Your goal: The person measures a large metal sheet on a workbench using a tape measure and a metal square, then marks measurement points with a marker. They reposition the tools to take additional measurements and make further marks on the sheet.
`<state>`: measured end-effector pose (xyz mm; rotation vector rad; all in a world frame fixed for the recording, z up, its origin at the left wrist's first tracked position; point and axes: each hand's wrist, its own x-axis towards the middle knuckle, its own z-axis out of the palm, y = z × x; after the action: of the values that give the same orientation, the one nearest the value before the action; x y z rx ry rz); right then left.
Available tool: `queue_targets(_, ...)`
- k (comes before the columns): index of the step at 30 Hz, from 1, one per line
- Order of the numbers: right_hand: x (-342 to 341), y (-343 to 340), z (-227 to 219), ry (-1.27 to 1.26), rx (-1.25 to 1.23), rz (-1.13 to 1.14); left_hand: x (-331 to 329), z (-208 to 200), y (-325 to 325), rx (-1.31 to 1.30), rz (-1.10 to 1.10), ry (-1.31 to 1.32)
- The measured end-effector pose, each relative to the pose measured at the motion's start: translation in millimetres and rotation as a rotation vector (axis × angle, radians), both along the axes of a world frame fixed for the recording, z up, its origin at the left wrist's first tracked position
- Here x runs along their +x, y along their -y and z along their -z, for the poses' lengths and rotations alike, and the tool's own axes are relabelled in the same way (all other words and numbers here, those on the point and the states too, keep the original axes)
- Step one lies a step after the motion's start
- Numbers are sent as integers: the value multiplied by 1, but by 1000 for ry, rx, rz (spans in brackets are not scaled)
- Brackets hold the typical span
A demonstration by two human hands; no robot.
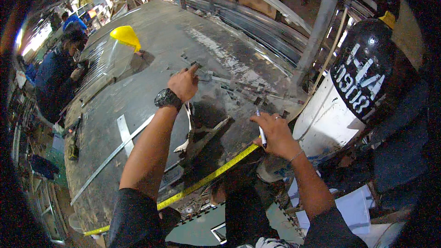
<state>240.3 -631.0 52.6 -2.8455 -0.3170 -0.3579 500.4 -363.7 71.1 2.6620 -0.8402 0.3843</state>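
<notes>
Right fingers (264,120) grip a slim white, dark-ended pen (262,134); whether left fingers (189,72) hold anything, I cannot tell.

Two rows of large white characters, the upper one bigger, stood on the black upper part of the gas cylinder (343,131), following its curve above the white body. Dark graduation marks and figures ran along the yellow tape measure (220,170) stretched by the near edge of the worktable (98,209), too small to be made out. A white print (274,242) on dark clothing at the lower edge was cut off, its content unclear.
</notes>
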Motion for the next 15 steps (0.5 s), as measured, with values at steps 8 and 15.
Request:
queue_targets(8,2,-2,-6,-85,-50,1,27,24,101,161,120,61)
queue_targets(15,-1,-5,-9,-81,-36,19,35,38,112,120,251,-128)
